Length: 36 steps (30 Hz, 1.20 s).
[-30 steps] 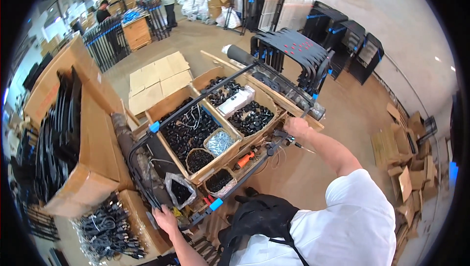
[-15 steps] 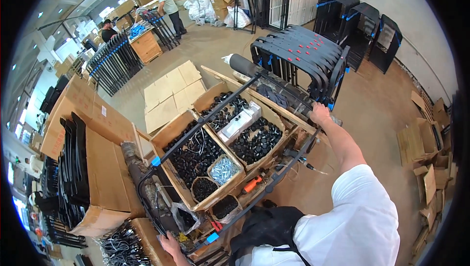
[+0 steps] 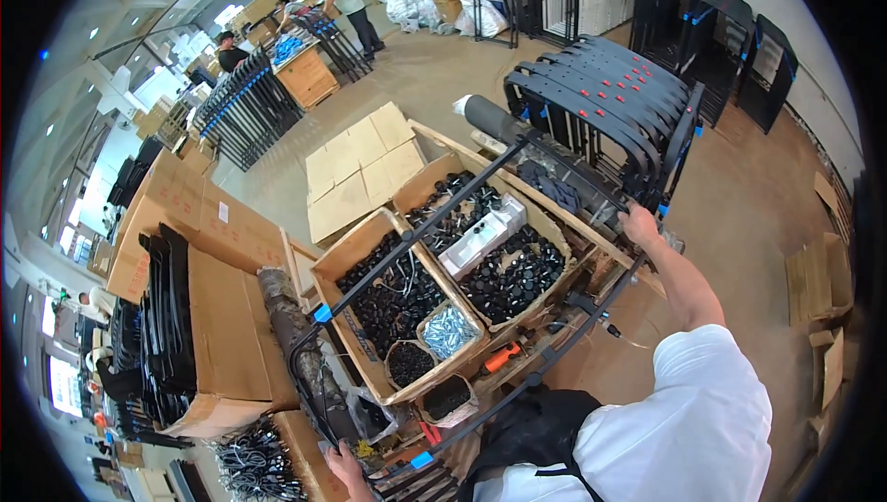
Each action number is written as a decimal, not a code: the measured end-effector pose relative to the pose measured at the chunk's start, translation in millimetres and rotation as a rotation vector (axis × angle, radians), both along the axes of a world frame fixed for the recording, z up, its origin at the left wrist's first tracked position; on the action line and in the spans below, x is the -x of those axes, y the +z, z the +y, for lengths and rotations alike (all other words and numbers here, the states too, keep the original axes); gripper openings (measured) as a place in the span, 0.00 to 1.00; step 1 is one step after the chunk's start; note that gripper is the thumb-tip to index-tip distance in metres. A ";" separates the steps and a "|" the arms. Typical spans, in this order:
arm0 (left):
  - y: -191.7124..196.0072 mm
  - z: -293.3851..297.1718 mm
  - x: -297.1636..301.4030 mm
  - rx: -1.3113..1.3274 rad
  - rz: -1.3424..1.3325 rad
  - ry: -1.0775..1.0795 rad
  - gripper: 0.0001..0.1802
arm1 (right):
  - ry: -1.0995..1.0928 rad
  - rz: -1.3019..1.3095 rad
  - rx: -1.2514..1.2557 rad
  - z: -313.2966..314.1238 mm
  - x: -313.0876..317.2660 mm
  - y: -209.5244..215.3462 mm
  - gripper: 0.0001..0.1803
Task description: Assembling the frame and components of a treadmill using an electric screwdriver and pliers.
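A black tubular metal frame (image 3: pixel 407 236) with blue tape pieces spans the wooden bin in front of me. My right hand (image 3: pixel 639 227) is closed around its right end. At the lower left, my left hand (image 3: pixel 346 471) grips the opposite end, with some fingers hidden by the tube. Beneath the frame, the divided wooden bin (image 3: pixel 399 398) holds heaps of small black plastic parts (image 3: pixel 513 271), silver screws (image 3: pixel 449 332) and a white box (image 3: pixel 482 236). An orange-handled power tool (image 3: pixel 502 358) lies by the bin's near edge, close to the frame's near bar.
Finished-looking black frames (image 3: pixel 601 86) stand stacked beyond my right hand. A tall open carton (image 3: pixel 231 336) with black panels is at left, above bundled cables (image 3: pixel 259 460). Flattened cardboard (image 3: pixel 358 169) lies behind the bin. Other people (image 3: pixel 344 5) work at the far left.
The whole scene has shifted right in the picture as my view turned slightly left. Both hands keep their hold on the frame, which stays over the bin.
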<state>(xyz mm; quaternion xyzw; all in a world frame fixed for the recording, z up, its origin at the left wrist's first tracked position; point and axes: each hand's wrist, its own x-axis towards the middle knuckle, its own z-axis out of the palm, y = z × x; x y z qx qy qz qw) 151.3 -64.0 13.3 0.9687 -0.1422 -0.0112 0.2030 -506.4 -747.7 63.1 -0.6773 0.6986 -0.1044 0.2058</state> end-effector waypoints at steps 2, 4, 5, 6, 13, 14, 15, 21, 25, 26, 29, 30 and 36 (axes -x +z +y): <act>6.7 -19.4 10.7 -0.027 -0.049 -0.159 0.28 | -0.012 0.019 0.070 9.1 16.9 -8.4 0.27; 2.9 -6.5 5.3 -0.045 -0.021 -0.109 0.28 | 0.059 0.020 0.156 -0.2 9.9 -13.3 0.27; 0.6 1.1 2.0 0.028 -0.103 -0.153 0.26 | 0.006 0.028 0.085 0.1 -2.0 -12.4 0.27; -0.1 9.9 8.8 0.093 -0.180 -0.192 0.25 | 0.040 0.041 0.071 5.1 -11.4 -8.2 0.27; 15.0 -20.9 19.1 0.004 -0.094 -0.156 0.23 | 0.692 0.007 0.331 128.5 -143.7 74.1 0.17; 13.5 -17.1 19.0 0.016 -0.134 -0.151 0.22 | 0.766 -0.031 0.219 167.9 -172.8 81.2 0.14; 16.0 -24.0 21.5 0.040 -0.114 -0.133 0.23 | 0.951 -0.043 0.172 197.5 -191.6 85.8 0.13; 24.9 -19.6 24.5 0.058 -0.057 -0.098 0.25 | 1.312 0.198 0.009 310.8 -204.0 109.9 0.18; 29.4 -26.8 30.7 0.101 -0.041 -0.095 0.25 | 1.212 0.366 0.157 328.7 -188.7 84.3 0.23; 29.5 -31.1 33.1 0.109 -0.026 -0.100 0.25 | 1.217 0.398 0.194 328.5 -182.4 75.3 0.21; 27.4 -15.7 32.0 0.169 -0.088 -0.075 0.23 | 1.172 0.547 0.129 338.9 -199.6 82.1 0.18; 30.9 -17.4 33.3 0.151 -0.086 -0.067 0.22 | 1.215 0.587 0.163 336.0 -199.8 77.1 0.18; 32.1 -21.0 34.1 0.205 -0.019 -0.048 0.22 | 1.257 0.594 0.178 335.9 -203.6 81.3 0.17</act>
